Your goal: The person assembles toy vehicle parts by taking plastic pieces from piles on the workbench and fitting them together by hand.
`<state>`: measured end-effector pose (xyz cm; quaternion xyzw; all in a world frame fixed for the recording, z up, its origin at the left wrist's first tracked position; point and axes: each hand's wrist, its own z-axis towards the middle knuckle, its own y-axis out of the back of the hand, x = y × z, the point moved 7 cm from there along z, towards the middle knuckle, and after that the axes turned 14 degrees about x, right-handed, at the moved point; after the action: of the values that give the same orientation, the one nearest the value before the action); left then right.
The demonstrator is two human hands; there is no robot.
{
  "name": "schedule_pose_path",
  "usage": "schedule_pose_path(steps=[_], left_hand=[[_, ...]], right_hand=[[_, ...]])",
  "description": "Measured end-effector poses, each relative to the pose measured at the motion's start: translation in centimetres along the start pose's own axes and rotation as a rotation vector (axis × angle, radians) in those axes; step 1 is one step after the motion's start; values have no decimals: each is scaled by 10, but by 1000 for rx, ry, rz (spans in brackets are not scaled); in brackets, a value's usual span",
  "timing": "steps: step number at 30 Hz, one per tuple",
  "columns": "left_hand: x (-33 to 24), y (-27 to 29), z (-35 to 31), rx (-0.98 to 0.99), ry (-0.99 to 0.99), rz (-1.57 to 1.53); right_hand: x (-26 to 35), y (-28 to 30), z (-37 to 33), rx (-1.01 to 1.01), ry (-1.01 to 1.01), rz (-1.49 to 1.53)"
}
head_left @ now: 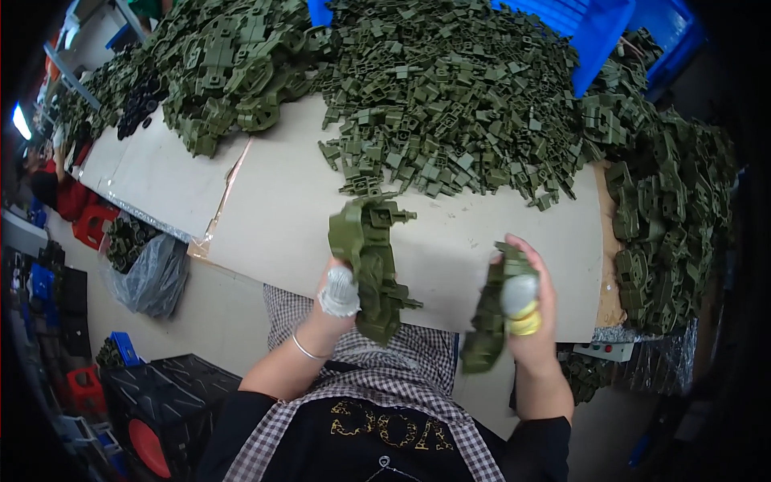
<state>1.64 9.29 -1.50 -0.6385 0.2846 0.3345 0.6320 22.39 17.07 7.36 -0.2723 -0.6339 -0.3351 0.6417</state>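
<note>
Your left hand [337, 291], thumb taped white, is closed around a long olive-green moulded plastic frame part [371, 269], held upright over the near edge of the cardboard-covered table [289, 209]. Your right hand [526, 301] is closed around a second olive-green plastic part [486, 321], tilted, just off the table edge; heap of small olive-green plastic pieces [450, 88] lies behind

I see my left hand [336, 293], thumb wrapped in white tape, gripping a large olive-green plastic part [371, 269] upright at frame centre. My right hand [526, 309], thumb taped grey and yellow, grips a second green part [488, 317] at lower right. Both are over the near edge of a cardboard-covered table [281, 209]. A heap of small green pieces [450, 96] fills upper centre, bigger green parts [233, 64] upper left, more at right [666, 217]. Blue bins [598, 28] at top.
</note>
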Motion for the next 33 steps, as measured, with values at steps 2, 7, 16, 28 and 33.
schedule_pose_path(steps=[2,7,16,28,33], left_hand=[[2,-2,-3,-50,93,370],[-25,-55,-5,183,-208,7],[-7,-42,-8,81,38,-238],[-14,-43,-6,172,-117,248],[-9,-38,-7,182,-125,603]], right_hand=[[20,-22,12,-27,141,-267],[34,-67,23,-10,262,-398],[33,-91,14,111,349,-402],[5,-90,24,125,195,-87],[-1,-88,22,66,207,-164]])
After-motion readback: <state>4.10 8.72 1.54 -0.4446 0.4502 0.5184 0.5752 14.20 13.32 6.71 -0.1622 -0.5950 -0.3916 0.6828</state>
